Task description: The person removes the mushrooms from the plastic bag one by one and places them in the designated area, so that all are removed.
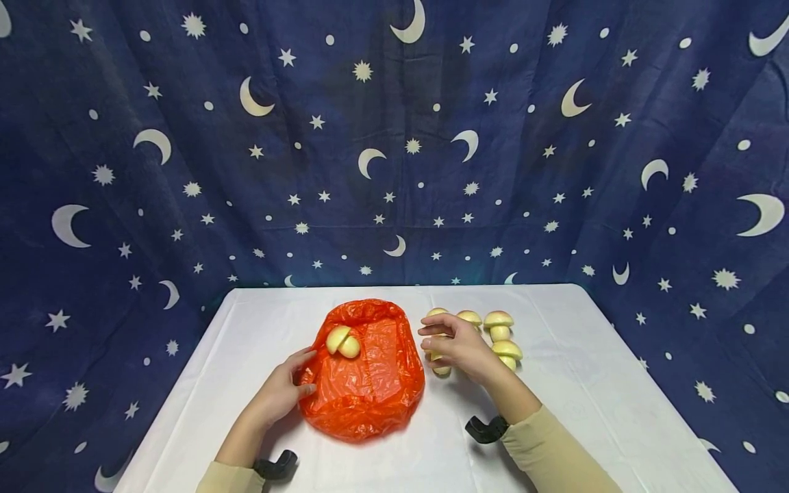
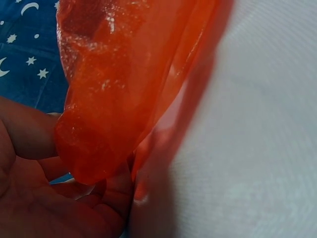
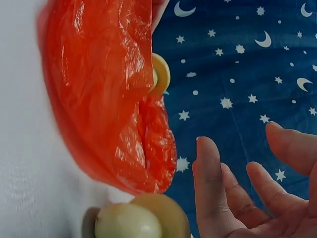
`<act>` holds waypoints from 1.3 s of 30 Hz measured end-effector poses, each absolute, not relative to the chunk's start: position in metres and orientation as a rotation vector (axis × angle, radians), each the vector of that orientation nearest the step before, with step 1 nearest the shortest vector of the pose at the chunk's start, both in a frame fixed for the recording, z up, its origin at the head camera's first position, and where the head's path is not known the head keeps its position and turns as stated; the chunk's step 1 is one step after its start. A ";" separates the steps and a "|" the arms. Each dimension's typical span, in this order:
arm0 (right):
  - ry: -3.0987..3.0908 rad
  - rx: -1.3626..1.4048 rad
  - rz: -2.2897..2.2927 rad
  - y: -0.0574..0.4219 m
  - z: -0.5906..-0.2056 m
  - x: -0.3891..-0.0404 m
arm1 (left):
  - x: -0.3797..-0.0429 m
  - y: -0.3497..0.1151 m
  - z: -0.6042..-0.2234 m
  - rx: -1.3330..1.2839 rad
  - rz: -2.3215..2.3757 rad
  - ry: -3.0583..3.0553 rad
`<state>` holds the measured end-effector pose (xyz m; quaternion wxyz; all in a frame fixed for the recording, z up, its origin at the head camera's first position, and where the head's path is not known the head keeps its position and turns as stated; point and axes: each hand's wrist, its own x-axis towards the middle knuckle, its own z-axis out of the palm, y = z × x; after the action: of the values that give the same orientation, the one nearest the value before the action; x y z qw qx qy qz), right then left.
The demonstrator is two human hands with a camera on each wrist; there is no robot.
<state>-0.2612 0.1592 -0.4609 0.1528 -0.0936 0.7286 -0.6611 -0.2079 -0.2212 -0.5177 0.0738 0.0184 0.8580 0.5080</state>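
Note:
An opened red plastic bag lies on the table, its rim folded back. Inside it, toward the left, rests a toy-like pale yellow mushroom with a rounded cap and stubby stem. My left hand holds the bag's left rim; in the left wrist view its fingers curl behind the red plastic. To the right of the bag, my right hand hovers with spread fingers over a mushroom it partly covers. In the right wrist view, nothing is between those fingers, and a mushroom lies below the bag.
More mushrooms stand in a loose group behind and right of my right hand, such as one at the back right and one in front of it. A white cloth covers the table. A dark blue star-and-moon curtain hangs behind it.

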 end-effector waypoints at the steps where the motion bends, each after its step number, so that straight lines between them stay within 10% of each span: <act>1: 2.083 -0.273 -1.898 0.157 -0.461 -0.262 | -0.208 -0.221 -0.517 0.056 1.523 2.577; 39: 2.046 -0.337 -1.853 0.071 -0.482 -0.284 | -0.211 -0.220 -0.517 0.035 1.512 2.576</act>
<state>-0.2843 0.0713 -0.4822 0.1793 -0.1191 0.7238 -0.6556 -0.2110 -0.2198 -0.5166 0.0772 0.0117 0.8598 0.5046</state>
